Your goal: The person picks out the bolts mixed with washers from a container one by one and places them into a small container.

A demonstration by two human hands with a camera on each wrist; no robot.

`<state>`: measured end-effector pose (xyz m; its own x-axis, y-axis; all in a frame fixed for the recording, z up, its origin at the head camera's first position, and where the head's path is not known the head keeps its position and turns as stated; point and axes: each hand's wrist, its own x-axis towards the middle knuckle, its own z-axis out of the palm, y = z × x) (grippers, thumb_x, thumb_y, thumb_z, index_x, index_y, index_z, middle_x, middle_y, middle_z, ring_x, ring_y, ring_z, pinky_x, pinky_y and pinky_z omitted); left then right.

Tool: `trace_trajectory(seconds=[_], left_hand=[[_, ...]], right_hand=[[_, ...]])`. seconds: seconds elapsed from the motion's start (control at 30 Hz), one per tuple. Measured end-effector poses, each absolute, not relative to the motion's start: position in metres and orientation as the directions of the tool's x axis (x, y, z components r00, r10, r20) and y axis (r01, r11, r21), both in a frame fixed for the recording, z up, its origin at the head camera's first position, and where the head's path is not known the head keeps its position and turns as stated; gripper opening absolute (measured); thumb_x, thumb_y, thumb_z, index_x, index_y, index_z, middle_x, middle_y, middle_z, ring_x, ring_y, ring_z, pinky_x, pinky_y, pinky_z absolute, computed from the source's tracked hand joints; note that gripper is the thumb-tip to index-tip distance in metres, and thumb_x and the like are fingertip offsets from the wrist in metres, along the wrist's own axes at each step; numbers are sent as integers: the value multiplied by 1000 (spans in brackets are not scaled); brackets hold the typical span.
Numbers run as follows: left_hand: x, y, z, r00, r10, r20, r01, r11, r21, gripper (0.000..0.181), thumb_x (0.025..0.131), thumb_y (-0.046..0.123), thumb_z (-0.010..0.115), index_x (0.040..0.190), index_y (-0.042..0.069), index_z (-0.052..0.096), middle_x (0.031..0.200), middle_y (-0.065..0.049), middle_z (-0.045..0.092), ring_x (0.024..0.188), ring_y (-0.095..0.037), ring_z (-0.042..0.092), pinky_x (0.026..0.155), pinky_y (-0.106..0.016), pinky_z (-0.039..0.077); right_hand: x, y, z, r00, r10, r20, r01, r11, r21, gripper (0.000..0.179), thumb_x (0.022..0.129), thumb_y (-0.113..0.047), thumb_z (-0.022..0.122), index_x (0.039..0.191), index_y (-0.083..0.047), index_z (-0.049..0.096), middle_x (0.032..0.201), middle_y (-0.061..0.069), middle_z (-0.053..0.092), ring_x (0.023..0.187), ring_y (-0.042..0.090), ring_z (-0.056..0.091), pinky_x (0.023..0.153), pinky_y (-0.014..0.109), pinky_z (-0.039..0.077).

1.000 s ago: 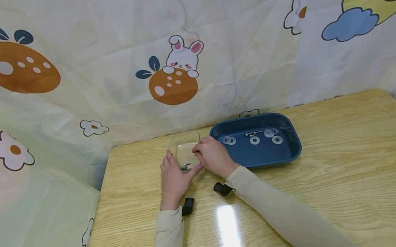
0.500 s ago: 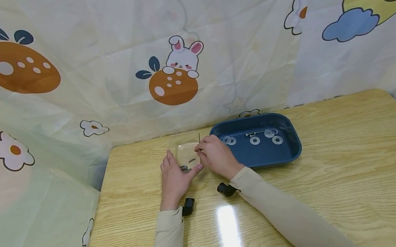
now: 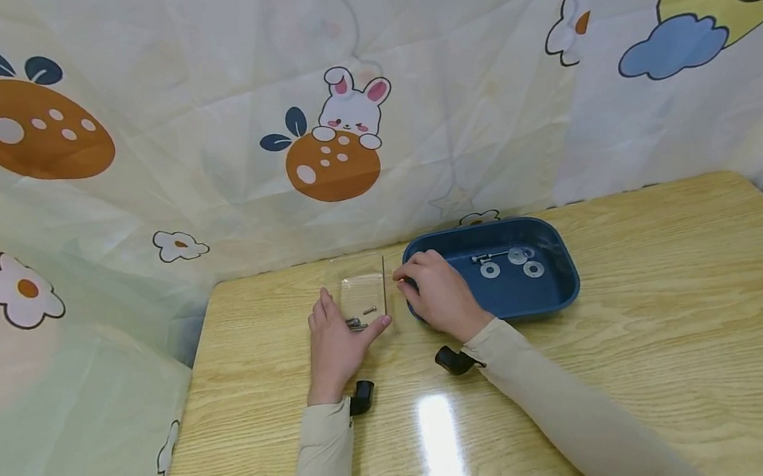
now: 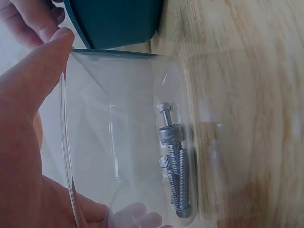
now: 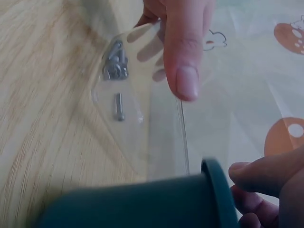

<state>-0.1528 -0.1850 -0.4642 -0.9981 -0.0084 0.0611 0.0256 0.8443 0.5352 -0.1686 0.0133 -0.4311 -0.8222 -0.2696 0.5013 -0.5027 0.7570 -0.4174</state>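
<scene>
In the head view, the left hand (image 3: 338, 344) grips a clear box (image 3: 362, 292) on the table (image 3: 262, 430); the right hand (image 3: 441, 294), fingers loosely bent, is at the left rim of a blue tray (image 3: 527, 299) holding washers (image 3: 490, 270).

In the left wrist view, several screws (image 4: 178, 166) lie inside the box, the left thumb at its rim.

In the right wrist view, one small screw (image 5: 119, 107) lies apart from the cluster; a narrow gap separates the right thumb and fingers.

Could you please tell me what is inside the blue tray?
The blue tray holds flat washers and at least one metal screw. The right hand covers its left part; anything beneath is hidden.
</scene>
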Motion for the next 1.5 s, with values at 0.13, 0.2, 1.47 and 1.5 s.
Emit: trace_trajectory(seconds=[0.13, 0.2, 1.47, 1.5], left_hand=[[-153, -185, -464, -998, -6, 60, 27, 843, 538, 127, 63, 79, 58, 147, -1, 6, 148, -22, 17, 134, -35, 18, 105, -47, 26], [-153, -185, -464, -998, -5, 64, 31, 840, 542, 127, 63, 78, 58, 147, -2, 6, 148, -22, 18, 134, -35, 18, 105, -47, 26], [-153, -185, -463, -999, -12, 45, 14, 837, 547, 127, 63, 77, 60, 148, -1, 6, 149, -21, 16, 135, -34, 17, 107, -46, 24], [-153, -185, -463, -999, -11, 43, 14, 838, 546, 127, 63, 78, 60, 148, -1, 6, 149, -21, 16, 135, -34, 17, 107, -46, 24]], right_hand=[[-168, 22, -433, -820, -265, 507, -501, 761, -412, 12, 85, -15, 68, 95, -12, 72, 91, 1, 62, 84, 18, 51, 69, 30, 46], [-168, 26, -434, -823, -258, 506, -497, 759, -420, 12, 85, -15, 68, 95, -11, 72, 92, 2, 62, 85, 19, 52, 69, 31, 46], [-169, 87, -442, -925, -131, 356, -306, 812, -497, 24, 84, -16, 68, 105, -6, 68, 100, 12, 61, 89, 29, 51, 75, 41, 45], [-169, 89, -442, -928, -132, 349, -303, 813, -498, 24, 84, -15, 68, 106, -6, 68, 101, 13, 60, 90, 30, 51, 76, 42, 45]])
